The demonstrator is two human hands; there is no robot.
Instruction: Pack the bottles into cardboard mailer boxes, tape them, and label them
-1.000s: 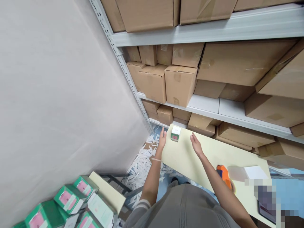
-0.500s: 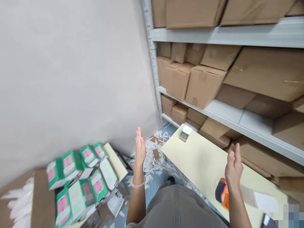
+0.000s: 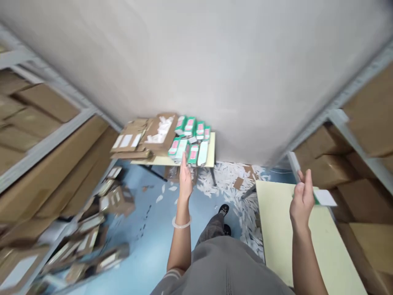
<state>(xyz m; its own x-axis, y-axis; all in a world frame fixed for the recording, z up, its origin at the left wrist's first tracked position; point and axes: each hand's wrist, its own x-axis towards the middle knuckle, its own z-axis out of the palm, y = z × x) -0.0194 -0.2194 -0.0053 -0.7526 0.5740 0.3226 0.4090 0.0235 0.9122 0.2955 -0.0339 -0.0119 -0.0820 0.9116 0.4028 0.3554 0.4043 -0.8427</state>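
Observation:
My left hand (image 3: 186, 182) is raised in mid-view with its fingers stretched upward and nothing in it. In the picture it overlaps the near edge of a group of green, pink and white boxes (image 3: 193, 153), which lie on a far table (image 3: 211, 151) against the wall. At the right, my right hand (image 3: 301, 203) is held up over a pale yellow table (image 3: 282, 221), fingers extended and empty. A small green and white box (image 3: 326, 198) on that table is partly hidden behind it.
An open carton (image 3: 161, 131) of white paper pieces and stacked flat cardboard (image 3: 130, 139) share the far table. White scraps (image 3: 227, 176) litter the blue floor (image 3: 147, 246). Shelves of brown cartons (image 3: 52, 164) line the left, with more cartons (image 3: 359, 205) at the right. Loose cartons (image 3: 118, 200) lie on the floor.
My view has swung left, so the far table and the left shelves now show more fully. Both hands stay raised and empty. The orange object by my right hand has left the view.

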